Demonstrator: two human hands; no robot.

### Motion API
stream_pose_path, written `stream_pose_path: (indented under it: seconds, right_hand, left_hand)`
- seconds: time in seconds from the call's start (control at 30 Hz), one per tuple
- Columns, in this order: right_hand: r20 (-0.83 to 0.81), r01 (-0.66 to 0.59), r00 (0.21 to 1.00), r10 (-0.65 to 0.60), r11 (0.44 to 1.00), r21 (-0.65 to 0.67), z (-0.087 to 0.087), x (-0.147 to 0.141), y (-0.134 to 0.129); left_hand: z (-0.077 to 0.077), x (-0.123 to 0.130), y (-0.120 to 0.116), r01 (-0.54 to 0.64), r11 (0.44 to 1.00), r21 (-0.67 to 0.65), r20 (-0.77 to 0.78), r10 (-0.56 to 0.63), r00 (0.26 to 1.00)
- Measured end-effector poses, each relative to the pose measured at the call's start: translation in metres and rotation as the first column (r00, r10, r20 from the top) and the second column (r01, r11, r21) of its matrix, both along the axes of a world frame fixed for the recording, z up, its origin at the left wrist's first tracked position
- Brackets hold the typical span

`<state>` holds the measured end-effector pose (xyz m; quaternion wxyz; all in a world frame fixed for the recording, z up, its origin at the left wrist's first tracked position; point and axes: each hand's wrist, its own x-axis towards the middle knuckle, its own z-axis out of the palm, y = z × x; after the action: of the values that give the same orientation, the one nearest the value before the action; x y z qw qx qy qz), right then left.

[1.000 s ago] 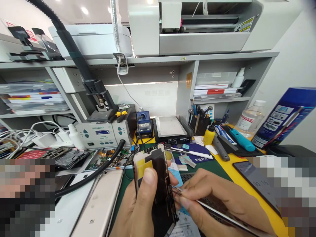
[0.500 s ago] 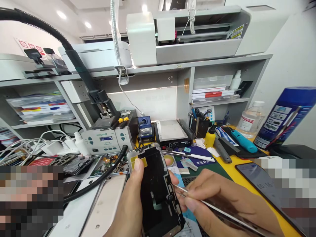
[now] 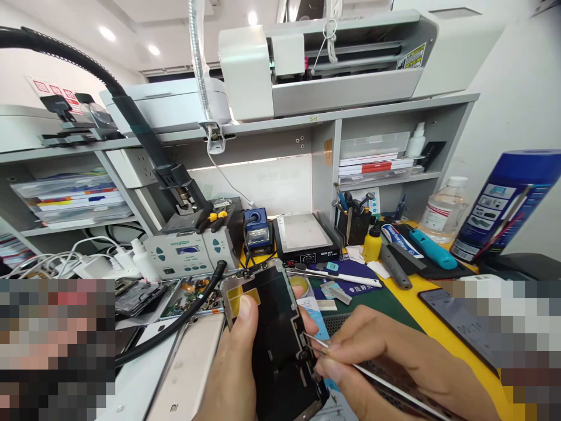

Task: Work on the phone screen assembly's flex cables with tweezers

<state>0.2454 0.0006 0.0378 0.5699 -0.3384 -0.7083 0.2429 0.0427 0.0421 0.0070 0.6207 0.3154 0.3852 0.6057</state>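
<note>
My left hand point(image 3: 239, 356) is closed round a black phone screen assembly point(image 3: 274, 327), held tilted with its inner side towards me. The thumb presses near a yellow patch at its upper left, and fingertips show behind the right edge. In my right hand point(image 3: 377, 356) is a pair of metal tweezers point(image 3: 363, 373), pinched between thumb and fingers. The tweezer tips are at the assembly's right edge, by the small metal brackets; whether they grip a part is too small to tell.
Behind stand a hot-air station point(image 3: 188, 251), a blue soldering unit point(image 3: 256, 228) and a hot plate point(image 3: 304, 231). Phones point(image 3: 188, 362) lie at left. A phone with a timer point(image 3: 456, 327), a yellow bottle point(image 3: 372, 242) and a blue can point(image 3: 504, 204) are at right. A black hose point(image 3: 175, 324) crosses the left side.
The screen assembly has tilted slightly, its upper end shifting a little left and down. The tweezer tips have moved slightly down along its right edge. Both grips stay the same.
</note>
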Motion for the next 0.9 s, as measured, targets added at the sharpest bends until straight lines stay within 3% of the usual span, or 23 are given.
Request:
stream_pose_path:
  seconds: [0.17,0.33,0.6,0.8,0.9]
  right_hand:
    - [0.053,0.011,0.999,-0.011,1.000,0.004,0.002,0.002,-0.001]
    - [0.094,0.042,0.995,-0.043,0.999,0.012,0.007,0.004,0.002]
    - [0.089,0.029,0.996,-0.030,1.000,0.009,0.005,0.003,0.000]
    - [0.148,-0.008,0.989,0.012,1.000,-0.025,0.007,0.007,0.002]
    - [0.062,-0.020,0.998,0.024,0.998,-0.053,0.006,0.007,0.002]
  left_hand:
    - [-0.005,-0.020,0.018,-0.113,0.994,0.000,-0.035,0.113,0.993]
    - [-0.004,-0.020,0.018,-0.159,0.987,-0.004,-0.035,0.158,0.987]
    - [0.000,0.003,0.003,-0.081,0.996,0.029,-0.022,0.082,0.996]
    - [0.020,0.026,-0.019,0.037,0.998,-0.058,0.039,-0.035,0.999]
    - [0.030,0.031,-0.020,0.036,0.998,-0.056,0.054,-0.033,0.998]
